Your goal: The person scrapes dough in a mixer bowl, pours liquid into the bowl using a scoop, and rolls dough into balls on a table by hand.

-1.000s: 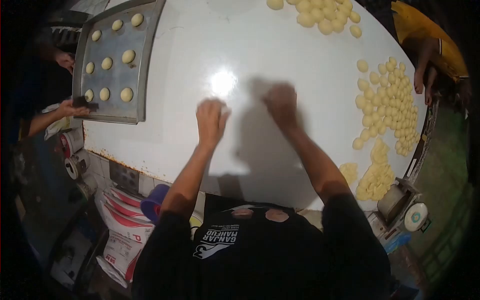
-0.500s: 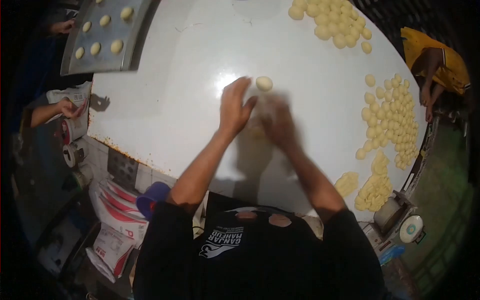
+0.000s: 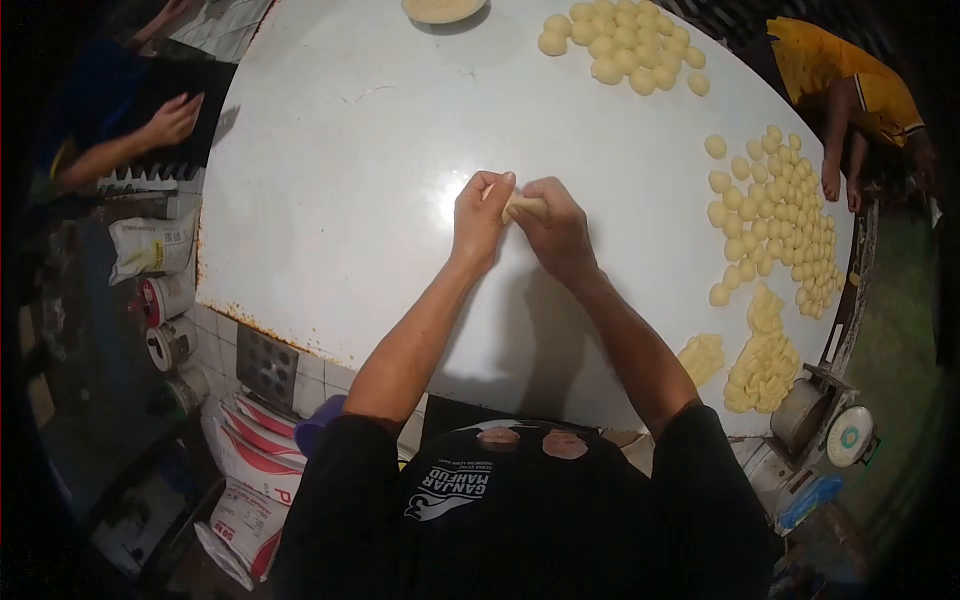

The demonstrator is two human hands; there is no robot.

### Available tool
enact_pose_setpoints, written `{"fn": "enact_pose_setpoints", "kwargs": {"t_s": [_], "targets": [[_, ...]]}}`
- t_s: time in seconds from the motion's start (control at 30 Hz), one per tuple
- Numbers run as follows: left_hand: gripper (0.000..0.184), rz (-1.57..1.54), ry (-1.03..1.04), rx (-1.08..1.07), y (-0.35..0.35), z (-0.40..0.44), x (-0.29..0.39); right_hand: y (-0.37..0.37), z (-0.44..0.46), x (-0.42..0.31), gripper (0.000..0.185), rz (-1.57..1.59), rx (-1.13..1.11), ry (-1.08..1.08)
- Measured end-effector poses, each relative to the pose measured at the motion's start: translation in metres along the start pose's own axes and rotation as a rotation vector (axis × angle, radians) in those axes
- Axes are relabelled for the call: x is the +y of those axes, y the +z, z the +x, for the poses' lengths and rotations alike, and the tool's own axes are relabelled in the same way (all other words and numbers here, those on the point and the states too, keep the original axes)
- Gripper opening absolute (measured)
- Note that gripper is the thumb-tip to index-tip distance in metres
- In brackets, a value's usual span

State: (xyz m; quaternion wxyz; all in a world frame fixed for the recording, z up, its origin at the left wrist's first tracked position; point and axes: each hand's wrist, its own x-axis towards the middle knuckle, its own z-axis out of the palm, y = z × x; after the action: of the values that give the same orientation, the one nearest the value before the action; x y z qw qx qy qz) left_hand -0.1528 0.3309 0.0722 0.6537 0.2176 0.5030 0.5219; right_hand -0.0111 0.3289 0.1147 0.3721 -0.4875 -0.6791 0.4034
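Note:
A piece of pale yellow dough (image 3: 530, 206) is pinched between my two hands, above the middle of the white table. My left hand (image 3: 481, 218) closes on its left end, thumb up. From the other side my right hand (image 3: 556, 226) has its fingers curled around the dough, and they hide part of it. The hands nearly touch each other. Beyond them and to the right lie round dough balls (image 3: 627, 45), with a larger group of smaller dough balls (image 3: 775, 210) along the right edge.
Flattened dough (image 3: 762, 370) lies at the near right of the table (image 3: 330, 200), by a scale (image 3: 850, 435). A bowl (image 3: 445, 8) stands at the far edge. Other people's hands (image 3: 175, 118) show left and right. Sacks (image 3: 250, 510) and a purple container (image 3: 318, 425) are below left.
My hands came together and now grip dough; the ball in front of them is gone from that spot. The tray of dough balls at far left has left view, and a bowl appears at the top.

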Motion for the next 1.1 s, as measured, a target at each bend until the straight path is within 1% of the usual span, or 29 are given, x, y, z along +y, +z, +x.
{"fn": "enact_pose_setpoints", "kwargs": {"t_s": [0.03,0.07,0.1,0.13,0.17,0.2,0.23,0.27,0.3,0.33,0.37,0.43,0.47,0.5,0.57,0.6,0.63,0.7,0.73,0.77,0.8,0.83,0.9,0.93,0.97,1.0,1.03,1.07,1.1], "targets": [[0.017,0.094,0.024,0.086,-0.005,0.0,-0.006,-0.002,-0.008,0.0,0.027,0.043,-0.16,0.211],[0.019,0.125,0.112,0.231,-0.01,-0.001,-0.006,-0.003,-0.019,0.0,0.03,0.084,-0.324,0.428],[0.02,0.159,0.196,0.374,-0.018,-0.005,-0.001,-0.003,-0.042,0.0,0.03,0.085,-0.337,0.441],[0.021,0.253,0.207,0.477,-0.033,-0.019,0.009,-0.003,-0.071,0.003,0.033,0.054,-0.416,0.446],[0.025,0.592,0.232,0.392,-0.053,-0.045,0.01,-0.006,-0.088,0.015,0.036,0.021,-0.49,0.444],[0.028,1.057,0.404,0.062,-0.096,-0.063,-0.011,-0.016,-0.094,0.05,0.036,0.022,-0.495,0.45],[0.032,1.501,0.56,-0.309,-0.135,-0.073,-0.033,-0.028,-0.099,0.098,0.035,-0.248,-0.512,-0.066],[0.035,1.556,0.749,-0.308,-0.151,-0.068,-0.033,-0.031,-0.095,0.131,0.035,-0.504,-0.499,-0.584],[0.039,1.599,0.926,-0.312,-0.163,-0.062,-0.039,-0.022,-0.072,0.123,0.032,-0.687,-0.577,-0.378],[0.036,1.664,0.821,-0.102,-0.143,-0.046,-0.036,0.001,-0.056,0.125,0.029,-0.676,-0.303,-0.462],[0.033,1.484,0.867,0.062,-0.111,-0.028,-0.041,0.031,-0.059,0.125,0.026,-0.733,-0.194,-0.376],[0.03,1.671,0.464,-0.079,-0.101,-0.033,-0.106,0.078,-0.071,0.124,0.021,-0.855,0.024,-0.186],[0.025,1.365,0.749,-0.108,-0.099,-0.062,-0.101,0.066,-0.086,0.107,0.017,-0.689,-0.045,-0.336],[0.025,1.364,0.759,-0.097,-0.12,-0.058,-0.094,0.043,-0.09,0.112,0.017,-0.69,-0.043,-0.35],[0.019,1.051,0.824,-0.454,-0.183,-0.05,-0.091,0.002,-0.094,0.143,0.013,-0.367,-0.354,-0.392],[0.017,1.537,1.008,-0.231,-0.164,-0.047,-0.059,0.008,-0.085,0.149,0.019,-0.683,-0.251,-0.474],[0.018,1.512,0.851,-0.087,-0.138,-0.035,-0.045,0.012,-0.062,0.134,0.022,-0.979,-0.352,-0.549],[0.018,1.335,0.744,0.108,-0.094,-0.024,-0.057,0.054,-0.043,0.11,0.021,-0.678,0.069,-0.108],[0.017,1.33,0.598,-0.049,-0.089,-0.039,-0.063,0.052,-0.055,0.11,0.021,-0.683,0.077,-0.116],[0.016,1.219,0.794,-0.071,-0.096,-0.055,-0.073,0.049,-0.081,0.114,0.021,-0.588,0.028,-0.228],[0.016,1.186,0.821,-0.18,-0.114,-0.058,-0.071,0.042,-0.097,0.117,0.02,-0.488,-0.032,-0.327],[0.015,1.153,0.849,-0.29,-0.143,-0.057,-0.067,0.027,-0.086,0.129,0.02,-0.491,-0.028,-0.334],[0.017,1.449,0.858,-0.113,-0.166,-0.036,-0.054,0.001,-0.085,0.157,0.021,-0.654,-0.232,-0.371],[0.017,1.433,0.817,0.008,-0.146,-0.034,-0.049,0.014,-0.109,0.15,0.021,-0.643,-0.249,-0.338],[0.017,1.409,0.823,0.15,-0.12,-0.017,-0.047,0.034,-0.107,0.147,0.022,-0.695,-0.16,-0.236],[0.017,1.386,0.753,0.202,-0.105,-0.024,-0.057,0.052,-0.098,0.142,0.025,-0.747,-0.065,-0.142],[0.017,1.435,0.578,0.07,-0.105,-0.037,-0.071,0.055,-0.086,0.139,0.029,-0.8,0.042,-0.051],[0.019,1.35,0.664,-0.007,-0.109,-0.055,-0.07,0.044,-0.1,0.117,0.032,-0.567,0.08,-0.159],[0.021,1.266,0.729,-0.088,-0.122,-0.074,-0.066,0.029,-0.111,0.108,0.032,-0.577,0.087,-0.163]]}}
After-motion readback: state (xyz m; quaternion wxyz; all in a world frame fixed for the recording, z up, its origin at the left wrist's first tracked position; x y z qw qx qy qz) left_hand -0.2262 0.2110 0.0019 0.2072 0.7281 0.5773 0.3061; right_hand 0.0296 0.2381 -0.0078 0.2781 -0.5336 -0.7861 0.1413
